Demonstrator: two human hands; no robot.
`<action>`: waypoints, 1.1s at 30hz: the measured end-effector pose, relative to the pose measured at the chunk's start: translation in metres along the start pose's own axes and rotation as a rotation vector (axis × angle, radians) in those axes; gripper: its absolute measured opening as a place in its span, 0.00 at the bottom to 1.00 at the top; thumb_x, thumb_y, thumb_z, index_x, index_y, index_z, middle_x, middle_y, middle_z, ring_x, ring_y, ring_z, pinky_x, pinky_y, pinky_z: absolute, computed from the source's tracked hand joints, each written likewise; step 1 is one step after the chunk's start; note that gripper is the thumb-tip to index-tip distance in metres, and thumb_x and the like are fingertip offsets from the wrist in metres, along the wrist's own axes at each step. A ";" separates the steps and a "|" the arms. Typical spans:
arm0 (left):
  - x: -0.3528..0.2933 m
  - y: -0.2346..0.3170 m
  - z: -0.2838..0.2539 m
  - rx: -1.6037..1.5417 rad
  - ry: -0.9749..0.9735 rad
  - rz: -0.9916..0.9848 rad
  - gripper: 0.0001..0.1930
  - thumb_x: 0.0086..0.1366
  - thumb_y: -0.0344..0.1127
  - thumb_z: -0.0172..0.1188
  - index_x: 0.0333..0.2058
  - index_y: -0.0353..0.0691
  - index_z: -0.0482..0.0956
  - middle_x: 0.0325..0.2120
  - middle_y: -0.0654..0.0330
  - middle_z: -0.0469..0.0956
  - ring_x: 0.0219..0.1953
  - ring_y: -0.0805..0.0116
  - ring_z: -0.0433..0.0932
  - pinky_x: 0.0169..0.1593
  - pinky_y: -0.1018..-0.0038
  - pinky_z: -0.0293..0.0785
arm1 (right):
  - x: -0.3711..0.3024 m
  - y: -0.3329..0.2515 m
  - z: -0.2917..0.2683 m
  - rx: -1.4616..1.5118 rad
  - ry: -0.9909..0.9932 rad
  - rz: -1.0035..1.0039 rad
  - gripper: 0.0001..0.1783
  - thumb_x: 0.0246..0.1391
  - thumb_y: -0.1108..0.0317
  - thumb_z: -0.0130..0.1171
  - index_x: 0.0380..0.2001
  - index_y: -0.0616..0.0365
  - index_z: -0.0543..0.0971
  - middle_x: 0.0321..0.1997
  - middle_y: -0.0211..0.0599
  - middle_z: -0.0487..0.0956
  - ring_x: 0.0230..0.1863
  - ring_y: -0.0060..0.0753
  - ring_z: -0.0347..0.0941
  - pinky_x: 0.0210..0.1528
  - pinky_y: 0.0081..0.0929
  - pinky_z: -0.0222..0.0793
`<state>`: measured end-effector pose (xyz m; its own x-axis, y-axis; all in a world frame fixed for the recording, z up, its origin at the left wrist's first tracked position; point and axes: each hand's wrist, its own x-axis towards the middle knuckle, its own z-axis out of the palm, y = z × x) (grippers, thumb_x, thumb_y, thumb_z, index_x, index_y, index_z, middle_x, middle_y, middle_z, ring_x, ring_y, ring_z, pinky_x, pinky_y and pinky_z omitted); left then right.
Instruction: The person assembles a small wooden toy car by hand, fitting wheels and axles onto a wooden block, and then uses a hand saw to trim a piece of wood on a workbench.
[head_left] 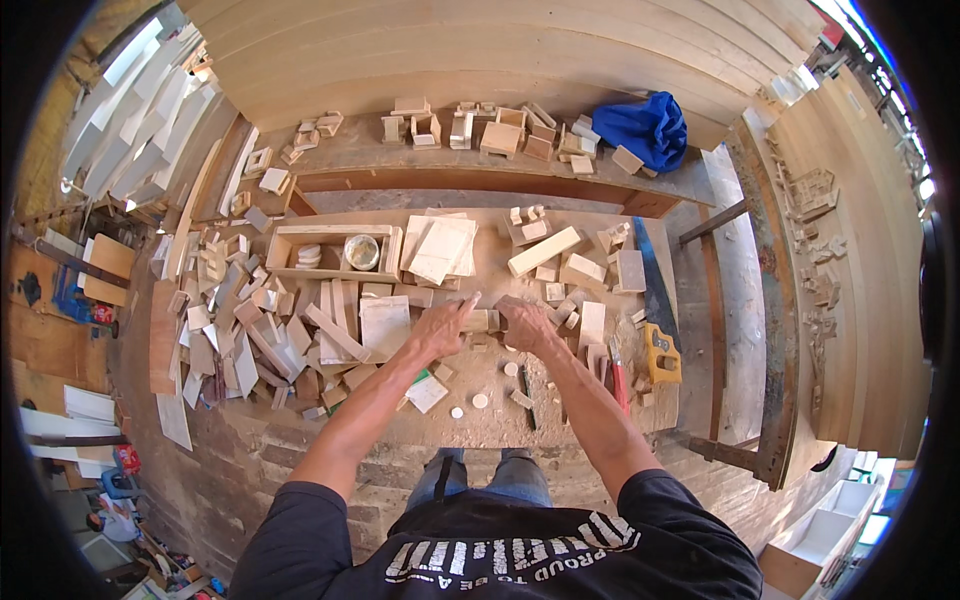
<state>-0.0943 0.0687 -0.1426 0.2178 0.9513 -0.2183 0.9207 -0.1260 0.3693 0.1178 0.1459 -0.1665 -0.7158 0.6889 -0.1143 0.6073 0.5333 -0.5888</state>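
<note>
Between my hands, over the middle of the workbench (465, 405), is a small pale wooden block (483, 321). My left hand (440, 329) is closed at the block's left end, its index finger pointing forward above it. At the other end, my right hand (527, 326) is closed on the block, its fingertips partly hidden. Nearer to me lie round wooden discs (480, 401) and a dark, thin pen-like tool (526, 400) among sawdust. Beyond my hands is a stack of thin pale boards (441, 248).
An open wooden box (330, 234) holds a round tin (361, 253). Wood offcuts (240, 350) heap at the left. A yellow-handled handsaw (661, 353) and red-handled tool (618, 376) lie at right. A back shelf (400, 165) carries small wooden assemblies and a blue cloth (645, 130).
</note>
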 end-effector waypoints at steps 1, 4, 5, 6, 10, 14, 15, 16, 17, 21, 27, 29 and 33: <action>0.000 -0.002 0.002 0.000 0.001 0.004 0.45 0.55 0.39 0.67 0.70 0.43 0.57 0.52 0.46 0.77 0.51 0.49 0.79 0.52 0.59 0.79 | 0.001 0.000 0.001 -0.020 -0.011 0.010 0.23 0.43 0.67 0.67 0.46 0.55 0.77 0.48 0.42 0.79 0.51 0.53 0.77 0.53 0.45 0.74; 0.001 -0.002 0.002 0.012 -0.003 0.021 0.47 0.55 0.41 0.68 0.71 0.44 0.53 0.53 0.46 0.77 0.52 0.48 0.78 0.52 0.58 0.79 | 0.003 0.003 0.005 -0.059 -0.037 0.038 0.23 0.44 0.66 0.67 0.47 0.55 0.76 0.48 0.41 0.79 0.53 0.51 0.76 0.55 0.46 0.73; 0.000 0.001 -0.003 0.017 -0.004 0.026 0.48 0.56 0.42 0.68 0.71 0.44 0.52 0.53 0.47 0.77 0.52 0.48 0.78 0.52 0.58 0.79 | 0.002 0.002 0.004 -0.055 -0.042 0.044 0.23 0.44 0.65 0.68 0.46 0.55 0.76 0.49 0.40 0.78 0.55 0.50 0.75 0.55 0.47 0.73; -0.001 0.004 -0.008 0.041 -0.046 0.011 0.49 0.55 0.40 0.68 0.72 0.46 0.49 0.55 0.47 0.76 0.53 0.48 0.78 0.52 0.58 0.79 | 0.002 0.001 0.003 -0.052 -0.048 0.048 0.22 0.45 0.64 0.68 0.45 0.55 0.76 0.50 0.39 0.78 0.56 0.49 0.74 0.56 0.48 0.72; -0.013 0.000 -0.022 0.045 0.026 -0.017 0.52 0.57 0.44 0.68 0.74 0.51 0.43 0.61 0.46 0.71 0.57 0.47 0.75 0.56 0.57 0.76 | -0.008 -0.033 -0.016 -0.076 0.116 -0.061 0.26 0.45 0.64 0.69 0.49 0.53 0.76 0.54 0.35 0.77 0.59 0.47 0.72 0.58 0.45 0.71; -0.040 0.007 -0.051 -0.127 0.094 -0.213 0.49 0.60 0.45 0.67 0.73 0.52 0.46 0.63 0.46 0.67 0.61 0.47 0.72 0.61 0.57 0.72 | -0.006 -0.040 -0.027 -0.141 0.116 -0.337 0.21 0.46 0.66 0.68 0.46 0.53 0.80 0.57 0.35 0.77 0.58 0.44 0.73 0.58 0.42 0.71; -0.049 0.006 -0.054 -0.181 0.117 -0.231 0.48 0.60 0.44 0.67 0.73 0.51 0.47 0.63 0.46 0.67 0.61 0.46 0.72 0.62 0.57 0.72 | -0.005 -0.040 -0.027 -0.165 0.078 -0.387 0.19 0.47 0.67 0.68 0.45 0.53 0.81 0.57 0.35 0.77 0.58 0.42 0.73 0.57 0.42 0.72; -0.062 0.003 -0.055 -0.234 0.140 -0.248 0.47 0.60 0.43 0.66 0.73 0.50 0.48 0.63 0.46 0.68 0.61 0.46 0.72 0.62 0.58 0.72 | -0.004 -0.039 -0.025 -0.144 0.078 -0.393 0.18 0.47 0.68 0.68 0.44 0.54 0.81 0.56 0.35 0.78 0.57 0.41 0.74 0.57 0.42 0.72; -0.074 0.002 -0.056 -0.289 0.164 -0.268 0.46 0.61 0.43 0.66 0.72 0.48 0.49 0.63 0.46 0.68 0.61 0.45 0.71 0.63 0.58 0.71 | -0.002 -0.038 -0.022 -0.123 0.077 -0.401 0.16 0.47 0.68 0.67 0.42 0.54 0.82 0.55 0.34 0.78 0.56 0.41 0.74 0.57 0.43 0.72; -0.116 0.003 -0.045 -0.350 0.213 -0.319 0.40 0.60 0.41 0.66 0.69 0.46 0.59 0.62 0.51 0.70 0.60 0.47 0.72 0.63 0.59 0.71 | -0.003 -0.034 -0.017 -0.099 0.140 -0.454 0.16 0.48 0.70 0.66 0.43 0.54 0.80 0.53 0.35 0.78 0.56 0.41 0.74 0.59 0.44 0.69; -0.156 0.005 -0.019 -0.400 0.199 -0.380 0.35 0.62 0.41 0.64 0.66 0.42 0.65 0.61 0.49 0.71 0.58 0.47 0.74 0.61 0.59 0.72 | -0.002 -0.039 -0.020 -0.115 0.145 -0.479 0.16 0.47 0.68 0.69 0.41 0.56 0.82 0.51 0.37 0.80 0.54 0.41 0.75 0.56 0.42 0.69; -0.165 0.009 -0.014 -0.412 0.204 -0.408 0.34 0.61 0.41 0.64 0.65 0.42 0.66 0.61 0.49 0.71 0.58 0.47 0.74 0.60 0.59 0.72 | -0.002 -0.041 -0.021 -0.145 0.125 -0.468 0.16 0.47 0.67 0.69 0.41 0.57 0.82 0.51 0.37 0.80 0.54 0.42 0.75 0.56 0.43 0.69; -0.179 0.016 -0.009 -0.430 0.228 -0.424 0.33 0.61 0.41 0.64 0.65 0.43 0.67 0.61 0.50 0.71 0.57 0.47 0.75 0.60 0.60 0.72 | 0.000 -0.049 -0.026 -0.214 0.107 -0.494 0.16 0.47 0.65 0.69 0.41 0.57 0.82 0.52 0.38 0.80 0.54 0.42 0.75 0.56 0.43 0.68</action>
<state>-0.1212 -0.1009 -0.0889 -0.2545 0.9356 -0.2448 0.6896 0.3530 0.6323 0.0967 0.1327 -0.1169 -0.9012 0.3711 0.2237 0.2720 0.8864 -0.3746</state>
